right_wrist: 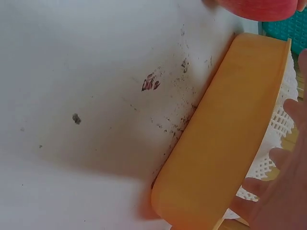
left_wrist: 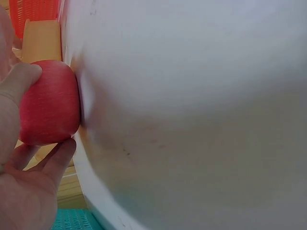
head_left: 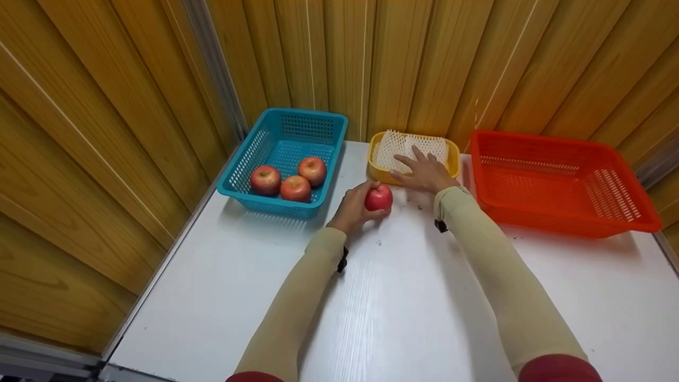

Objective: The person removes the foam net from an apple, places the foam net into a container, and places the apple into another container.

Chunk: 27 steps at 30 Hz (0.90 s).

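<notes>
My left hand (head_left: pixel 354 207) grips a red apple (head_left: pixel 379 198) that stands on the white table, thumb on one side and fingers on the other. The left wrist view shows the apple (left_wrist: pixel 50 103) up close, resting against the tabletop. Over the small yellow basket (head_left: pixel 379 174) my right hand (head_left: pixel 425 173) reaches with its fingers spread. White foam fruit nets (head_left: pixel 392 148) lie in that basket, just under the fingertips. In the right wrist view the fingers overlap the netting (right_wrist: pixel 280 120); whether they touch it I cannot tell.
A teal basket (head_left: pixel 254 201) on the left holds three apples (head_left: pixel 295 189). To the right stands a large orange-red basket (head_left: pixel 541 220). Wooden panels (head_left: pixel 339 63) rise behind the table (head_left: pixel 392 307). Dark specks (right_wrist: pixel 151 82) mark the tabletop before the yellow basket.
</notes>
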{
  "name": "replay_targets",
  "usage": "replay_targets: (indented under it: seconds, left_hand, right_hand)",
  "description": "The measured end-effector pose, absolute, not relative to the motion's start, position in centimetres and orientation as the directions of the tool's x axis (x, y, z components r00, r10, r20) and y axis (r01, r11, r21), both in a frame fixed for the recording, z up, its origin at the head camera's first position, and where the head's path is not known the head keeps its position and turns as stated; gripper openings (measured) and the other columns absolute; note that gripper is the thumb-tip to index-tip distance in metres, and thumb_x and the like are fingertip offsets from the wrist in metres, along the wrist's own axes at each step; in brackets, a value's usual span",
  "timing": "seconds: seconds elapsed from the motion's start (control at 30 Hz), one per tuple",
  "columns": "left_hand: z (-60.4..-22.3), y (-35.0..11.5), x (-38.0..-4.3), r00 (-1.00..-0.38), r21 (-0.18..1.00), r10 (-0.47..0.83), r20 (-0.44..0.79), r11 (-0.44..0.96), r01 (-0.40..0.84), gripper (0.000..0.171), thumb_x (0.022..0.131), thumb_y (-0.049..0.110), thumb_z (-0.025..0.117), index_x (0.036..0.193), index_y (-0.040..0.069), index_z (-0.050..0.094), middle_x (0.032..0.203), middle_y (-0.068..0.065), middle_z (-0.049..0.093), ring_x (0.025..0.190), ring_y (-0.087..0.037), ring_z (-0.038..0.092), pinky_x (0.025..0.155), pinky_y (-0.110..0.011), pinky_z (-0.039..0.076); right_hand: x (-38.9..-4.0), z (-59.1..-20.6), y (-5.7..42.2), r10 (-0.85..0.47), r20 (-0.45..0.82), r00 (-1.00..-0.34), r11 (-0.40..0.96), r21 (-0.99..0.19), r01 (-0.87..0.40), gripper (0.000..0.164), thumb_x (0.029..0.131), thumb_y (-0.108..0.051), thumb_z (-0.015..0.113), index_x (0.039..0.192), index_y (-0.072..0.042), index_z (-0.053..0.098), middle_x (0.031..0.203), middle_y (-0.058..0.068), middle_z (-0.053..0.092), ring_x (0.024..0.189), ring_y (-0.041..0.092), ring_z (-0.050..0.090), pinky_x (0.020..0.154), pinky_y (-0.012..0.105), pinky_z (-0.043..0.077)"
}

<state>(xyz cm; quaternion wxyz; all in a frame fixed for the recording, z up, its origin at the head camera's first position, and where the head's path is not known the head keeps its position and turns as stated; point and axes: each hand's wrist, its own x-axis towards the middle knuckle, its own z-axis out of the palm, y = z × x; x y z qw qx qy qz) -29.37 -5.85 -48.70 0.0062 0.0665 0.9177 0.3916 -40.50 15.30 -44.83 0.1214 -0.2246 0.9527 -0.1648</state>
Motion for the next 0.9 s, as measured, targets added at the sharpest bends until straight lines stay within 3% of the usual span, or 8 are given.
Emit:
replay_targets:
  seconds: [0.13, 0.4, 0.9]
  left_hand:
    - [-48.81, -5.90, -29.37, -0.990, 0.713, 0.130, 0.057, 0.689, 0.131, 0.066, 0.086, 0.028, 0.086, 0.141, 0.020, 0.050, 0.143, -0.001, 0.057, 0.131, -0.022, 0.051, 0.109, -0.036, 0.047]
    - [-48.78, -5.75, -29.29, -0.992, 0.736, 0.118, 0.042, 0.668, 0.111, 0.065, 0.086, 0.027, 0.085, 0.141, 0.022, 0.050, 0.144, 0.000, 0.057, 0.132, -0.021, 0.050, 0.110, -0.037, 0.046]
    - [-48.62, -5.65, -29.34, -0.992, 0.740, 0.118, 0.036, 0.665, 0.106, 0.067, 0.086, 0.026, 0.086, 0.142, 0.022, 0.050, 0.144, 0.001, 0.056, 0.132, -0.019, 0.049, 0.110, -0.034, 0.046]
  right_hand:
    - [-40.54, -44.67, 14.92, -0.473, -0.229, -0.851, 0.853, -0.363, -0.376, 0.077, 0.097, -0.076, 0.034, 0.163, -0.038, 0.026, 0.172, 0.015, 0.003, 0.149, 0.060, 0.006, 0.113, 0.078, 0.013]
    - [-40.83, -44.31, 15.23, -0.419, -0.370, -0.829, 0.871, -0.421, -0.252, 0.084, 0.091, -0.084, 0.035, 0.163, -0.043, 0.022, 0.173, 0.007, -0.002, 0.153, 0.051, 0.001, 0.110, 0.082, 0.009]
    - [-41.41, -45.06, 15.18, -0.375, -0.448, -0.812, 0.881, -0.445, -0.161, 0.082, 0.091, -0.082, 0.037, 0.162, -0.040, 0.029, 0.173, 0.009, -0.001, 0.153, 0.052, 0.001, 0.110, 0.082, 0.007]
